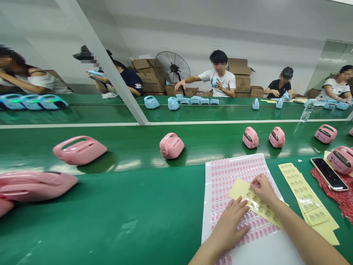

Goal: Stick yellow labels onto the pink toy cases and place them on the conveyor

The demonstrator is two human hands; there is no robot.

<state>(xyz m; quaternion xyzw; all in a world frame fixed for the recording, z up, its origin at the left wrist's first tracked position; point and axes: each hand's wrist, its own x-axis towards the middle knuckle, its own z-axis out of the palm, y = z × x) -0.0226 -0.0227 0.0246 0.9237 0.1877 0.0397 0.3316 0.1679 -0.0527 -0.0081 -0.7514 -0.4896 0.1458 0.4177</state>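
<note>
A yellow sticker sheet (238,188) with rows of small clear stickers lies slantwise over a large white sheet (207,217) of pink oval stickers (220,176). My left hand (230,224) rests flat with its fingers spread, fingertips at the lower left edge of the yellow sheet. Thumb and forefinger of my right hand (263,188) are pinched together at a sticker near the upper edge of that sheet; the fingers mostly hide the sticker. More yellow sticker sheets (303,197) lie overlapping to the right of my right arm.
Several pink handled casings stand on the green belt ahead, one pink casing (171,145) among them. A phone (329,173) rests on red cloth (335,200) at right. Beyond a white rail, co-workers sit by blue casings (151,102) and a water bottle (307,111).
</note>
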